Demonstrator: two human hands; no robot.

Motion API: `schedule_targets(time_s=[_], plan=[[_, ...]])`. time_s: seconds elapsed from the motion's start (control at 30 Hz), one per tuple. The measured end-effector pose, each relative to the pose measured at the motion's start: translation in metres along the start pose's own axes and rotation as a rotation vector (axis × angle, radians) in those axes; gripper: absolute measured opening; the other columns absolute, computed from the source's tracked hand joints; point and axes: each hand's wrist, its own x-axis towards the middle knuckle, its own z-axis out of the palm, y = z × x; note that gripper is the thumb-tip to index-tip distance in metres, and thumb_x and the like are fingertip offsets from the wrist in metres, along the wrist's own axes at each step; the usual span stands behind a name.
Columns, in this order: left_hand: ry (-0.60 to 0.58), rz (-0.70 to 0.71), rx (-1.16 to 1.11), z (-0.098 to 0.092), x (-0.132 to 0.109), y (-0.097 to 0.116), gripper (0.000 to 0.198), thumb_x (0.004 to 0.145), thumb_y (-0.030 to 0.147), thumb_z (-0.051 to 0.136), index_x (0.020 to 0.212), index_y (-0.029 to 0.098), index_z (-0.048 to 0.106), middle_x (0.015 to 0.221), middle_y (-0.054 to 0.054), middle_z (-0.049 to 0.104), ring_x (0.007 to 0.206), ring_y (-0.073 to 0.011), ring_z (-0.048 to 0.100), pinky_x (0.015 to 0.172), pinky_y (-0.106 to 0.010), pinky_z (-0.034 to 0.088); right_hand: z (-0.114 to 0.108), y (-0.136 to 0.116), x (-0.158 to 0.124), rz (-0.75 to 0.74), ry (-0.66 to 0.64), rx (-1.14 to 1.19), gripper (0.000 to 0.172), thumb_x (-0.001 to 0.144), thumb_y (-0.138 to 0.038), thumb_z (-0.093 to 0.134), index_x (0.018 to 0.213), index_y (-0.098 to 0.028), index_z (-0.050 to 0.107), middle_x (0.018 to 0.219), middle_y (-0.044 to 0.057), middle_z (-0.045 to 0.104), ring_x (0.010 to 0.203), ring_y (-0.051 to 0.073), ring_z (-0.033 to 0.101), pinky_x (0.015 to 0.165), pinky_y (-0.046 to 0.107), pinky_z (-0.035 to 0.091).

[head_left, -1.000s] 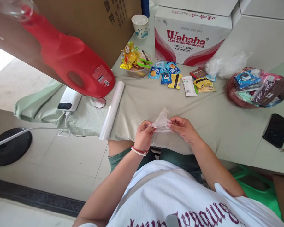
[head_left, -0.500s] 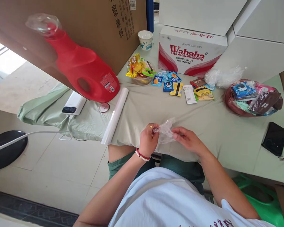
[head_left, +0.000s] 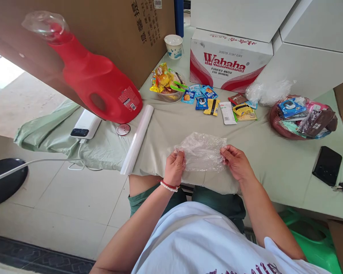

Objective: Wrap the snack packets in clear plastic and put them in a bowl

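Crinkled clear plastic bag (head_left: 202,152) spans sideways over the tabletop (head_left: 277,171) near edge, its ends pinched by left hand (head_left: 175,167) and right hand (head_left: 236,163).

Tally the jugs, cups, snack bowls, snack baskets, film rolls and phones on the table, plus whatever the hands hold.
Red jug: 1
Paper cup: 1
Snack bowl: 1
Snack basket: 1
Film roll: 1
Black phone: 1
Clear plastic sheet, pinched between left hand and right hand: 1
Total: 7
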Motion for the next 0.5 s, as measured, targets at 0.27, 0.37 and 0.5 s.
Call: schedule_targets(time_s=[0.27,0.37,0.5], plan=[[0.154,0.678,0.793,-0.006,0.000,0.014,0.036,0.081,0.030,0.073,0.116,0.022,0.069,0.129,-0.015,0.065,0.139,-0.0360,0.049,0.117,-0.054,0.035,-0.008,0.015,-0.002,-0.040,-0.019,-0.236,0.042,0.080,-0.063,0.073,0.083,-0.023,0.063,0.065,-0.004,0.049,0.059,0.013,0.040,0.054,0.026,0.035],[0.025,0.647,0.787,-0.013,0.014,0.022,0.009,0.088,0.029,0.065,0.091,0.024,0.072,0.103,-0.010,0.072,0.121,-0.0319,0.062,0.112,-0.050,0.040,-0.014,0.020,-0.004,-0.060,-0.035,-0.296,0.040,0.083,-0.062,0.071,0.085,-0.023,0.065,0.069,-0.002,0.054,0.060,0.013,0.041,0.056,0.026,0.035],[0.149,0.300,0.411,-0.024,0.042,0.023,0.018,0.090,0.039,0.062,0.087,0.022,0.064,0.077,-0.002,0.066,0.070,-0.0174,0.062,0.072,-0.031,0.050,-0.027,0.022,-0.011,-0.069,0.013,-0.306,0.040,0.085,-0.061,0.071,0.085,-0.021,0.066,0.071,-0.002,0.055,0.062,0.013,0.043,0.058,0.027,0.036]])
